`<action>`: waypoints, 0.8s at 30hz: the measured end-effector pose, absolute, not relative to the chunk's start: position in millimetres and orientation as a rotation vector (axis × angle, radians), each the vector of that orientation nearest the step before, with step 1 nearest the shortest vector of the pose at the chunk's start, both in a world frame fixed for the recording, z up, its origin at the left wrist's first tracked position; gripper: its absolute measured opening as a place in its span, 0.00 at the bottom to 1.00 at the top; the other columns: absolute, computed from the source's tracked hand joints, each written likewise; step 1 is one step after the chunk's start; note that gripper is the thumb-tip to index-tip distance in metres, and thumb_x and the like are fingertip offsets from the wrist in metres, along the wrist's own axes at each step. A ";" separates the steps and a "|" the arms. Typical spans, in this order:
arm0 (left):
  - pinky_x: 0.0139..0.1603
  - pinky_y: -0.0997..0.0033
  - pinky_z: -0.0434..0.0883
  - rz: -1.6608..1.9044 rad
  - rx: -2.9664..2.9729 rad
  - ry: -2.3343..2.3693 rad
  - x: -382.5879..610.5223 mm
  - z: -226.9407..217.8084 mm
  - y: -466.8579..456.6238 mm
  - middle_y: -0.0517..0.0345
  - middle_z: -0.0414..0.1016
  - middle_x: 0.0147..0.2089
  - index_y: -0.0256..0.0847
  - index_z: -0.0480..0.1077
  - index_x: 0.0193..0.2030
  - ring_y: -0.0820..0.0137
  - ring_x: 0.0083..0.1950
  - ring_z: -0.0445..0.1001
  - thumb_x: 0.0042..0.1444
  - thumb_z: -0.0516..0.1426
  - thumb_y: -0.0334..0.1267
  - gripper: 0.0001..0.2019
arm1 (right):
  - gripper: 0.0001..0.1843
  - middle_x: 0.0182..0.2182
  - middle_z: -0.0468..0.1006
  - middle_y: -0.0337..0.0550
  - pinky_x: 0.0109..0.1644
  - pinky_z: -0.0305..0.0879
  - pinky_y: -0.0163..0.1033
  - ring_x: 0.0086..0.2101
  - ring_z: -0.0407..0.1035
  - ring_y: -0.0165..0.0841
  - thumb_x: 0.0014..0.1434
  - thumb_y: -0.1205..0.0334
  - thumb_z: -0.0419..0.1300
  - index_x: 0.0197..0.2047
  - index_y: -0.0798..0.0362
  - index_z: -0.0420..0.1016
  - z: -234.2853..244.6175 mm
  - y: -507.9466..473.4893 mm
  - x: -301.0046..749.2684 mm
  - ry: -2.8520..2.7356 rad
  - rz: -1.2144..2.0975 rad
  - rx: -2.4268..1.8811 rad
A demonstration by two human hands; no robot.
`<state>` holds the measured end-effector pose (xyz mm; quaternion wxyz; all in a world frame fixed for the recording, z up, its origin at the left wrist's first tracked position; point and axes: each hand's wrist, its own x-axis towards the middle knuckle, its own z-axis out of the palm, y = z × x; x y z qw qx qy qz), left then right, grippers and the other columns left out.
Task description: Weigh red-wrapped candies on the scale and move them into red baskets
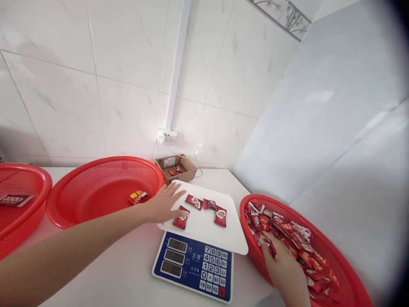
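Note:
My left hand (164, 204) reaches over the left side of the white weighing tray (204, 234), fingers spread. Its thumb tip lies over a red wrapped sweet (181, 218); whether it presses on it I cannot tell. Three more red packets lie on the tray, among them a sweet (220, 216) with a white label at the right. Below the tray is the blue panel of the digital scale (193, 266). At the right basket's near left rim, my right hand (283, 264) pinches a small red wrapped sweet (271, 246), partly hidden by the fingers.
The right red basket (348, 277) holds many wrapped sweets. A middle red basket (96, 192) holds a yellow-and-red packet (138, 196). Another red basket (38, 183) at far left holds a dark red packet. Behind the tray stand a cardboard box (188, 172), a clear bottle (198, 152) and a wall socket (167, 137).

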<state>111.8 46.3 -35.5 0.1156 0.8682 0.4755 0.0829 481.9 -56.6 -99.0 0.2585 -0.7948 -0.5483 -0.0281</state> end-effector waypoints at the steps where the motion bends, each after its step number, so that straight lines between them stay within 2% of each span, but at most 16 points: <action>1: 0.70 0.48 0.44 0.201 2.557 1.327 123.2 -39.7 46.2 0.48 0.39 0.74 0.45 0.49 0.70 0.55 0.74 0.36 0.56 0.48 0.64 0.40 | 0.30 0.52 0.76 0.50 0.46 0.70 0.49 0.49 0.71 0.48 0.58 0.41 0.45 0.51 0.51 0.74 -100.0 -56.6 482.6 -1.492 -0.082 -2.149; 3: 0.69 0.48 0.44 0.139 2.582 1.235 144.3 -46.6 47.6 0.48 0.40 0.74 0.46 0.48 0.70 0.55 0.74 0.36 0.55 0.50 0.64 0.40 | 0.29 0.52 0.76 0.50 0.46 0.70 0.48 0.49 0.71 0.47 0.59 0.42 0.45 0.51 0.51 0.74 -102.0 -56.6 483.9 -1.515 -0.098 -2.129; 6: 0.68 0.46 0.48 0.115 2.608 1.209 168.1 -53.6 53.0 0.43 0.45 0.73 0.42 0.50 0.69 0.53 0.73 0.41 0.57 0.50 0.62 0.38 | 0.28 0.52 0.76 0.50 0.46 0.70 0.46 0.48 0.72 0.45 0.60 0.43 0.46 0.50 0.51 0.74 -104.1 -56.5 485.1 -1.538 -0.119 -2.085; 9: 0.65 0.45 0.55 0.183 2.645 1.253 181.9 -58.1 58.1 0.40 0.58 0.68 0.39 0.55 0.66 0.53 0.69 0.54 0.62 0.48 0.55 0.31 | 0.28 0.51 0.77 0.50 0.47 0.70 0.45 0.48 0.72 0.44 0.59 0.43 0.46 0.50 0.52 0.75 -104.9 -56.5 484.9 -1.531 -0.123 -2.056; 11: 0.60 0.46 0.62 0.229 2.678 1.273 185.9 -59.8 59.2 0.44 0.67 0.61 0.38 0.62 0.60 0.57 0.62 0.64 0.63 0.50 0.49 0.24 | 0.29 0.51 0.77 0.49 0.47 0.70 0.45 0.48 0.72 0.44 0.59 0.42 0.46 0.50 0.52 0.74 -104.8 -56.8 484.4 -1.526 -0.110 -2.055; 13: 0.55 0.50 0.67 0.238 2.705 1.287 186.1 -59.8 58.9 0.49 0.71 0.53 0.38 0.68 0.52 0.61 0.55 0.70 0.62 0.53 0.47 0.18 | 0.29 0.52 0.76 0.48 0.46 0.70 0.46 0.49 0.71 0.44 0.59 0.42 0.45 0.51 0.51 0.74 -104.4 -57.1 483.9 -1.520 -0.093 -2.062; 16: 0.48 0.56 0.71 0.242 2.700 1.348 179.1 -55.7 58.6 0.52 0.74 0.46 0.37 0.71 0.45 0.65 0.47 0.73 0.62 0.54 0.47 0.15 | 0.29 0.52 0.76 0.48 0.46 0.70 0.46 0.49 0.71 0.45 0.59 0.42 0.45 0.51 0.51 0.74 -103.9 -57.2 483.6 -1.517 -0.083 -2.064; 19: 0.43 0.60 0.73 0.305 2.650 1.476 163.9 -46.5 61.4 0.54 0.75 0.43 0.37 0.70 0.46 0.68 0.41 0.74 0.63 0.52 0.48 0.16 | 0.30 0.52 0.76 0.50 0.46 0.69 0.46 0.48 0.71 0.45 0.58 0.42 0.45 0.50 0.52 0.74 -103.8 -57.0 483.5 -1.519 -0.091 -2.054; 24: 0.40 0.63 0.73 0.447 2.575 1.685 120.7 -22.5 69.0 0.54 0.74 0.42 0.36 0.69 0.45 0.69 0.39 0.74 0.64 0.51 0.48 0.16 | 0.30 0.51 0.76 0.51 0.45 0.70 0.46 0.47 0.72 0.45 0.58 0.41 0.45 0.50 0.52 0.75 -104.4 -56.6 483.8 -1.511 -0.119 -2.057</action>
